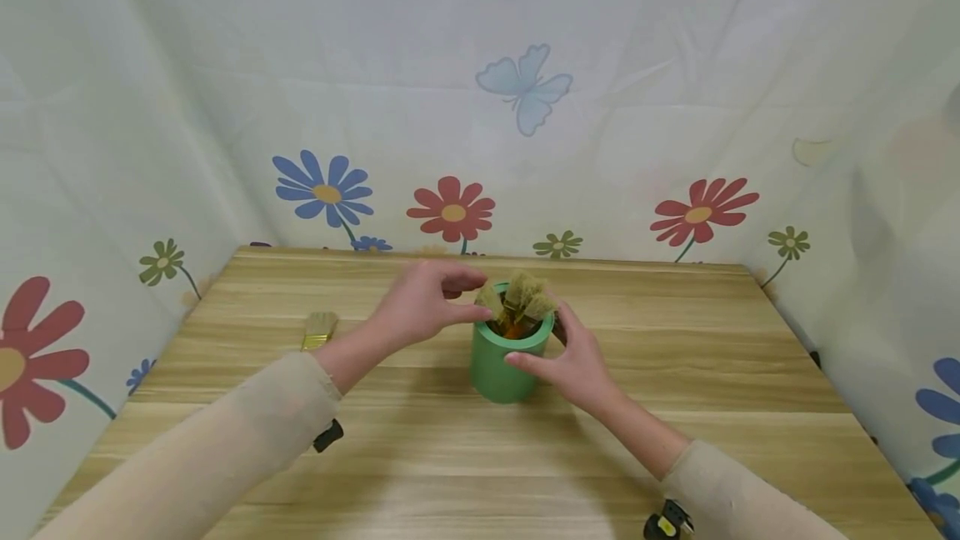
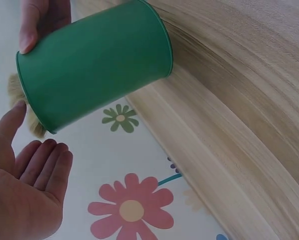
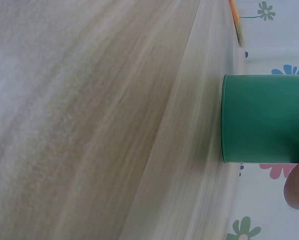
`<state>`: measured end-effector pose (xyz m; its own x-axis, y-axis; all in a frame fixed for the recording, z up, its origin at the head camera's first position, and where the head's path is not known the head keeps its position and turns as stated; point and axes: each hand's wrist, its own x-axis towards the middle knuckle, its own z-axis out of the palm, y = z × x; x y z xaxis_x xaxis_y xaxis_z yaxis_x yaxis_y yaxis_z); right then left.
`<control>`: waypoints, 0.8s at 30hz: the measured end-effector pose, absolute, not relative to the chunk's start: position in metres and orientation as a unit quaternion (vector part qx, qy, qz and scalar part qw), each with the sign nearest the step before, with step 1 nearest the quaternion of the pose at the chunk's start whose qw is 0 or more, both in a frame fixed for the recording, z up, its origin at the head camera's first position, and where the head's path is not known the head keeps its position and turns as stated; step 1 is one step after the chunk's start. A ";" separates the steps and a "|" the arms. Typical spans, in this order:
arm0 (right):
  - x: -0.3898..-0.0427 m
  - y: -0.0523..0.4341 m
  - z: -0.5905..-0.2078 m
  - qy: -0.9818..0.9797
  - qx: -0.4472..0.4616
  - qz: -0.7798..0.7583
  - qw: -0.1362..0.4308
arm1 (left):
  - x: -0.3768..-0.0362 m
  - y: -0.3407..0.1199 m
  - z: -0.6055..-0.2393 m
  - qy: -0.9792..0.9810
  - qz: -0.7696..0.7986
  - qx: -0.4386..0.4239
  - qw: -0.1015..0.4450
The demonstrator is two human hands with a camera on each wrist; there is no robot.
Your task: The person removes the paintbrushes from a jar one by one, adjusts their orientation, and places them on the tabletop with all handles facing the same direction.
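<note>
A green cylindrical cup [image 1: 501, 369] stands on the wooden table, holding several paintbrushes [image 1: 527, 290] with their pale bristles up. My left hand [image 1: 427, 298] is at the cup's left side, its thumb tip right at the nearest bristles. In the left wrist view, the fingers of that hand [image 2: 32, 185] extend apart from the cup with nothing between them. My right hand [image 1: 577, 361] grips the cup's right side near the rim, thumb in front. Only that thumb [image 3: 297, 185] shows in the right wrist view, against the cup wall.
Left of the cup another paintbrush [image 1: 320, 327] lies on the table [image 1: 660, 423], partly hidden behind my left forearm. In the right wrist view its orange handle [image 3: 234, 11] shows at the top. A white cloth printed with flowers [image 1: 450, 123] hangs behind the table and at both sides.
</note>
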<state>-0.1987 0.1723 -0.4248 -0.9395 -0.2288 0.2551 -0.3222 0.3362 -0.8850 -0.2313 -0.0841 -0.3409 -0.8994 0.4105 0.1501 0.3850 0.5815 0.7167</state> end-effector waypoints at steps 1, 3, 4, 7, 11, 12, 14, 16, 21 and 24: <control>-0.199 0.172 -0.425 -0.816 0.168 0.551 0.043 | -0.231 -0.083 -0.342 0.889 0.400 0.224 0.015; -0.198 0.172 -0.425 -0.816 0.168 0.551 0.044 | -0.232 -0.082 -0.343 0.888 0.401 0.224 0.011; -0.198 0.172 -0.425 -0.816 0.168 0.551 0.045 | -0.232 -0.082 -0.344 0.887 0.403 0.224 0.008; -0.198 0.172 -0.426 -0.817 0.168 0.550 0.045 | -0.233 -0.080 -0.346 0.886 0.405 0.225 -0.001; -0.199 0.172 -0.426 -0.817 0.165 0.551 0.043 | -0.234 -0.079 -0.347 0.886 0.407 0.222 -0.007; -0.199 0.172 -0.426 -0.817 0.165 0.551 0.043 | -0.234 -0.078 -0.348 0.886 0.409 0.221 -0.008; -0.198 0.172 -0.426 -0.817 0.167 0.551 0.044 | -0.233 -0.077 -0.348 0.883 0.413 0.222 -0.009; -0.198 0.172 -0.427 -0.816 0.168 0.551 0.046 | -0.233 -0.076 -0.348 0.882 0.416 0.223 -0.011; -0.199 0.173 -0.427 -0.815 0.167 0.552 0.049 | -0.232 -0.073 -0.348 0.882 0.410 0.229 -0.026; -0.200 0.173 -0.427 -0.815 0.169 0.552 0.049 | -0.232 -0.071 -0.347 0.884 0.403 0.233 -0.039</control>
